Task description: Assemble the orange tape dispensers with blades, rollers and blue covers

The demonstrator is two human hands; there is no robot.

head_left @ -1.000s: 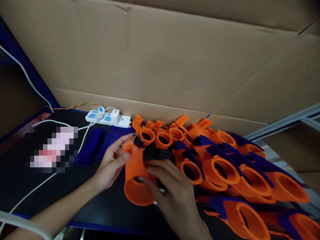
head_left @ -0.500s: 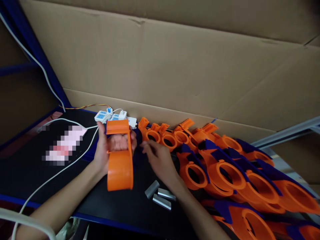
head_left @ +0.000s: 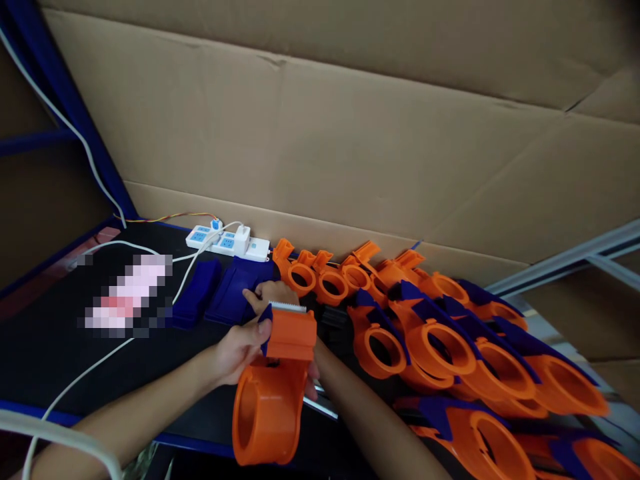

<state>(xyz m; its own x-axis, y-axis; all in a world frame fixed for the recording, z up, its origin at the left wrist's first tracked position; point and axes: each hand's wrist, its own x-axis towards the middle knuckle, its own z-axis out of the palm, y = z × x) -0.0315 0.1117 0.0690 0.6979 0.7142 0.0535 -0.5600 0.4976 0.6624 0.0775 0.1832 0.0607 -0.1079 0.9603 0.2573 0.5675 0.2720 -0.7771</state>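
We hold the orange tape dispenser [head_left: 270, 400] in the lower centre of the frame, lifted clear of the black table [head_left: 45, 373], with its round hoop hanging towards us and its head uppermost. A toothed metal strip [head_left: 289, 307] runs along the top edge of the head, and a blue piece [head_left: 265, 327] shows at the head's left side. Our left hand [head_left: 239, 350] is closed on the dispenser there, right at the blue piece. Our right hand [head_left: 270, 293] lies just beyond the head, over the blue plates [head_left: 233, 297]. The dispenser covers most of it, so we cannot tell whether it is spread or holding something.

Small metal pieces [head_left: 323, 407] lie on the table just right of the hoop. More orange frames [head_left: 440, 343] crowd the right and lower right, some with blue parts. Left of centre and higher up sit a power strip [head_left: 227, 242] and a white cable [head_left: 187, 273], with cardboard [head_left: 350, 147] behind.

As we judge it, the toothed strip sits close to our right wrist, so a twist of the head could scrape skin. The dispenser is gripped at the head alone, so the hoop could also swing and knock the metal pieces towards the near edge.
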